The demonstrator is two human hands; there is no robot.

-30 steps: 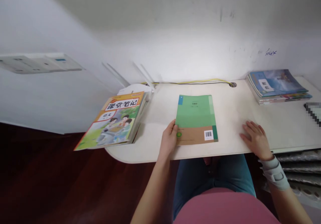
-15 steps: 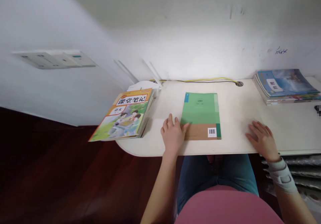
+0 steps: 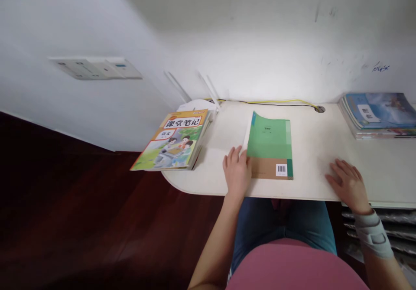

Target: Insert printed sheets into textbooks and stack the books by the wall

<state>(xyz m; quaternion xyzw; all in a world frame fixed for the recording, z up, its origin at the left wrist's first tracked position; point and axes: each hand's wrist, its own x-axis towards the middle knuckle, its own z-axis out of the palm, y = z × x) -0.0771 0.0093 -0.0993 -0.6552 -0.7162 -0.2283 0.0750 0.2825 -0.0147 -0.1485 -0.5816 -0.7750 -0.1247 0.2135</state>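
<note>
A green book point(image 3: 269, 140) with a brown lower band and a barcode lies on the white desk point(image 3: 308, 151), its left edge lifted. At that left edge is my left hand point(image 3: 238, 171), its fingers against the cover and the thumb hidden behind the book's edge. My right hand point(image 3: 349, 184), with a grey brace on the wrist, rests on the desk well to the right of the book, fingers spread and holding nothing.
At the left desk end, a stack of books with an orange and green cover point(image 3: 175, 145) overhangs the edge beside a white router point(image 3: 191, 104). More books with a blue cover point(image 3: 378, 112) are stacked at the right. Cables point(image 3: 276, 102) run along the wall.
The green book's left edge has come up off the desk, with my left hand now at it. The whole view has shifted a little. My right hand remains on the desk.
</note>
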